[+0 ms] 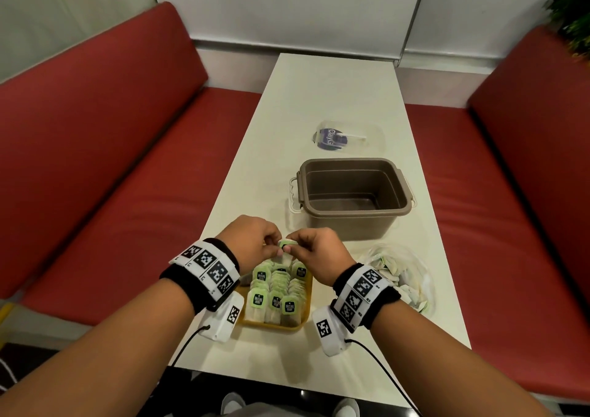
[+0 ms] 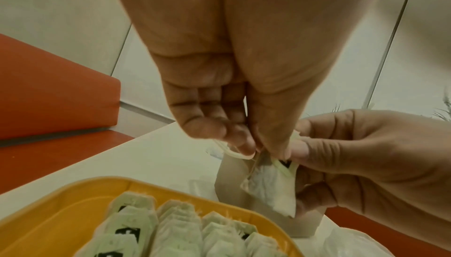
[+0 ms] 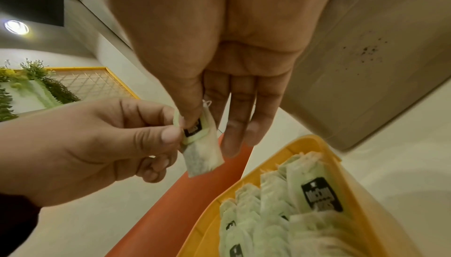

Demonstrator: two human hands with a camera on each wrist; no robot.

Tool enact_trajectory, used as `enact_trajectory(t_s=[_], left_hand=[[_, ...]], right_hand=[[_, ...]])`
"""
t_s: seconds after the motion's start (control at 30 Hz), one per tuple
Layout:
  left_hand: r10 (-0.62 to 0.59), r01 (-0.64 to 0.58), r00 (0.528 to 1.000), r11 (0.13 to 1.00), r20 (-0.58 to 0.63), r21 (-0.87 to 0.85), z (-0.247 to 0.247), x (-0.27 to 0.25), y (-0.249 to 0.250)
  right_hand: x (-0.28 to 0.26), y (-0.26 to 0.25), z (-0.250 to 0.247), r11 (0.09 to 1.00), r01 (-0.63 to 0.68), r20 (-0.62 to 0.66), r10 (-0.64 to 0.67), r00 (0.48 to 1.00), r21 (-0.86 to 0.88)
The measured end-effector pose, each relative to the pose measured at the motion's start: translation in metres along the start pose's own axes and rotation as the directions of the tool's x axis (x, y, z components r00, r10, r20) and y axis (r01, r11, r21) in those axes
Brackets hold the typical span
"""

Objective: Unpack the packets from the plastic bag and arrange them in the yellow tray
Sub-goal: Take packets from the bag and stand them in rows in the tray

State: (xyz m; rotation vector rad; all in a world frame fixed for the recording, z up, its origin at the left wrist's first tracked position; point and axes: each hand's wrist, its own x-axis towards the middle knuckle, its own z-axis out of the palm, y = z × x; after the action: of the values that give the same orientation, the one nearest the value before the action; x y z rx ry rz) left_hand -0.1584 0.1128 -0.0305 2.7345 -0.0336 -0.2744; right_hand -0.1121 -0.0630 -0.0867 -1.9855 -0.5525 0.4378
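A small white tea packet (image 1: 286,258) with a green tag hangs above the far end of the yellow tray (image 1: 274,326). My left hand (image 1: 277,248) and right hand (image 1: 296,246) both pinch it at its tagged top. In the left wrist view, my left hand (image 2: 258,150) pinches the packet (image 2: 273,189) near its string. In the right wrist view, my right hand (image 3: 195,124) grips the tag of the packet (image 3: 202,157). Rows of several like packets (image 1: 276,292) fill the tray. The crumpled clear plastic bag (image 1: 400,276) lies right of the tray, with more packets inside.
A brown tub (image 1: 354,196) with white latches stands just beyond the tray and bag. Further back on the white table (image 1: 319,97) lies a clear lid (image 1: 346,137). Red bench seats (image 1: 111,167) run along both sides of the table.
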Motion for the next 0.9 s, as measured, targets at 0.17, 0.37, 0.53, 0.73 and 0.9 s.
enact_trajectory(t_s=[0.17,0.37,0.53,0.73,0.9], left_hand=[[-0.045,0.046,0.997,0.999,-0.062,0.022,-0.004,-0.006,0.000],[-0.024,0.024,0.992,1.000,-0.124,-0.007,-0.010,-0.011,0.002],[0.002,0.001,0.991,1.000,-0.133,0.023,-0.014,-0.014,0.007],[-0.045,0.046,0.989,0.999,-0.142,0.007,-0.011,-0.017,0.008],[-0.097,0.102,0.992,0.993,-0.078,0.056,-0.005,-0.016,0.003]], right_hand=[[0.003,-0.005,-0.001,0.996,0.050,-0.022,-0.052,0.998,-0.074],[0.001,-0.014,-0.004,0.990,0.098,-0.013,-0.100,0.995,-0.105],[0.002,-0.016,-0.008,0.974,0.155,-0.027,-0.161,0.987,-0.163],[0.001,-0.018,-0.011,0.982,0.131,-0.003,-0.132,0.991,-0.135],[0.000,-0.021,-0.012,0.980,0.127,0.005,-0.128,0.992,-0.153]])
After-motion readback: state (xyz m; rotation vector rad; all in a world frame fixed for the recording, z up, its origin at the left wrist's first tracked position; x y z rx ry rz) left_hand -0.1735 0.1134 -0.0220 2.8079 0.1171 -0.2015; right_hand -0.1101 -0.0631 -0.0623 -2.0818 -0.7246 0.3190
